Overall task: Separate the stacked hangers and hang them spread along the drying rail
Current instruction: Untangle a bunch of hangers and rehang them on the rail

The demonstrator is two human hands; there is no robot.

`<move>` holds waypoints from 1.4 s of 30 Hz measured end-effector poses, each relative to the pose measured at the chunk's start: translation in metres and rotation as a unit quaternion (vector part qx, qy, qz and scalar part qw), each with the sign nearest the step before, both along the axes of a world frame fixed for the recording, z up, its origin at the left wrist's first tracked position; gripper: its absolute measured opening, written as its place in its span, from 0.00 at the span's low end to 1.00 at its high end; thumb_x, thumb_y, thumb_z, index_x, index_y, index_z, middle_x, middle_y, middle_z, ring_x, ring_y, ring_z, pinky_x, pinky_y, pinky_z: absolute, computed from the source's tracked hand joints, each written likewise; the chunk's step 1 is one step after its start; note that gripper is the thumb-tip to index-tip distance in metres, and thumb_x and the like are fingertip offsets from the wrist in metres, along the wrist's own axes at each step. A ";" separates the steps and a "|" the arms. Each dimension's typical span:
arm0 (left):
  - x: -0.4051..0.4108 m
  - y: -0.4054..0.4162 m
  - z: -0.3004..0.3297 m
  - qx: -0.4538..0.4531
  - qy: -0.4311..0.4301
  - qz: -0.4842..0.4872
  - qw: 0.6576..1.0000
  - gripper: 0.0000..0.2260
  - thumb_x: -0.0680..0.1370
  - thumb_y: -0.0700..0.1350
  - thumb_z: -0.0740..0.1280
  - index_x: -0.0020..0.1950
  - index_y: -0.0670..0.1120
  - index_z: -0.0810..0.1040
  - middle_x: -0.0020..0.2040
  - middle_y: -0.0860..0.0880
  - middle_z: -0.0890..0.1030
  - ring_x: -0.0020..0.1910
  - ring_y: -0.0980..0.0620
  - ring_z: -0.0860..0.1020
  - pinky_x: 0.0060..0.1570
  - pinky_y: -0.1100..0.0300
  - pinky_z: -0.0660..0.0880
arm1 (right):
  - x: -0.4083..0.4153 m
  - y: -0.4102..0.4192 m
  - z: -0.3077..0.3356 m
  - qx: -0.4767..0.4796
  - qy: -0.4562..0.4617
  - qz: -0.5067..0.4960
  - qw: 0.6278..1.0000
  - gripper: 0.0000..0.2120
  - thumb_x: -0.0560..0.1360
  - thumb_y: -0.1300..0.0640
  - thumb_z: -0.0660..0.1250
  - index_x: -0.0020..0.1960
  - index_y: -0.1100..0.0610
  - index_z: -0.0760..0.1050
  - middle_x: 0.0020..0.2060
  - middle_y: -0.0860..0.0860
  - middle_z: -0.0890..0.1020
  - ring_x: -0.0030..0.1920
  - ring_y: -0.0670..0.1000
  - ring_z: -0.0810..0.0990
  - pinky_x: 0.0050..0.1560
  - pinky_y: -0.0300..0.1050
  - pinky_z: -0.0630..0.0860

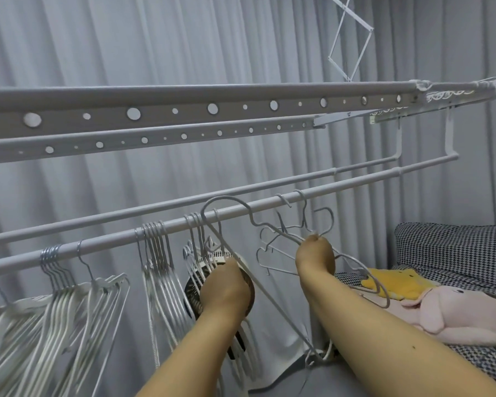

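Both hands grip hangers: the left hand (226,285) curls round a hanger (269,296) whose hook sits over the rail (355,183), and the right hand (315,253) pinches a thin one (287,239) beside two hooks already hung. Hangers left in bunches (158,247) could snag on the lifted one, I judge, and drag neighbours off the rail.

Home, I judge; bedroom doubling as laundry corner. Ceiling-hung drying rack (201,110) with perforated bars overhead, scissor lift arms (347,38) above it. Lower rail (355,183) carries bunches of wire hangers (155,253). Pale curtain (126,44) fills whole back wall. At right I see checked bedding (455,245), yellow plush (395,282) and pink plush (453,313) lying on it. Small fan (195,285) behind hangers.
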State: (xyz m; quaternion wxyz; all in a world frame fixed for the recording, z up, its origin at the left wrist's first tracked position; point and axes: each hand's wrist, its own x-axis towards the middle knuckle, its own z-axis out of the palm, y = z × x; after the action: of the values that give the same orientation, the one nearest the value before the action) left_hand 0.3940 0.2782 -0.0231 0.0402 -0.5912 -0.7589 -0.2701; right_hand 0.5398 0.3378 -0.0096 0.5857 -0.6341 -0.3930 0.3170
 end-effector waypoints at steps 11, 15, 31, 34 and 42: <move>-0.025 -0.010 -0.010 0.084 -0.118 -0.041 0.989 0.07 0.72 0.37 0.62 0.44 0.45 0.79 0.36 0.49 0.78 0.37 0.49 0.76 0.35 0.57 0.71 | 0.011 -0.008 -0.029 0.012 -0.011 -0.171 0.985 0.19 0.84 0.51 0.46 0.56 0.64 0.69 0.52 0.66 0.81 0.55 0.69 0.77 0.55 0.54 0.69; -0.028 -0.009 -0.013 0.085 -0.116 -0.043 0.989 0.10 0.72 0.38 0.61 0.46 0.45 0.81 0.40 0.47 0.81 0.41 0.47 0.79 0.41 0.54 0.77 | 0.013 -0.004 -0.035 0.002 -0.029 -0.195 0.980 0.17 0.84 0.53 0.46 0.56 0.63 0.68 0.50 0.68 0.81 0.53 0.68 0.77 0.55 0.54 0.68; -0.017 -0.017 -0.005 0.088 -0.122 -0.062 0.987 0.10 0.75 0.37 0.60 0.52 0.47 0.77 0.40 0.49 0.79 0.39 0.50 0.77 0.42 0.52 0.76 | -0.085 0.019 0.020 0.071 -0.002 0.185 0.980 0.10 0.80 0.61 0.54 0.59 0.58 0.69 0.55 0.57 0.78 0.54 0.57 0.79 0.55 0.51 0.76; -0.020 -0.021 -0.005 0.091 -0.121 -0.062 0.987 0.14 0.76 0.38 0.60 0.59 0.48 0.76 0.42 0.49 0.79 0.40 0.51 0.77 0.40 0.54 0.75 | -0.100 0.023 0.027 0.071 -0.040 0.229 0.970 0.10 0.78 0.65 0.57 0.59 0.60 0.69 0.53 0.59 0.78 0.51 0.57 0.77 0.49 0.48 0.74; -0.026 -0.023 -0.003 0.089 -0.125 -0.047 0.987 0.12 0.77 0.39 0.60 0.57 0.48 0.77 0.41 0.48 0.80 0.41 0.48 0.79 0.45 0.47 0.78 | -0.118 0.038 0.011 0.076 -0.053 0.277 0.956 0.10 0.77 0.65 0.55 0.50 0.58 0.75 0.46 0.59 0.80 0.49 0.59 0.79 0.52 0.54 0.78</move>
State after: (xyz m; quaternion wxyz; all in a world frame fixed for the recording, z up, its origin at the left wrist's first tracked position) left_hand 0.3680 0.2551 -0.0257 -0.0151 -0.5824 -0.7020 -0.4096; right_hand 0.4214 0.3762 0.0018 0.4993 -0.4698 -0.6069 0.4021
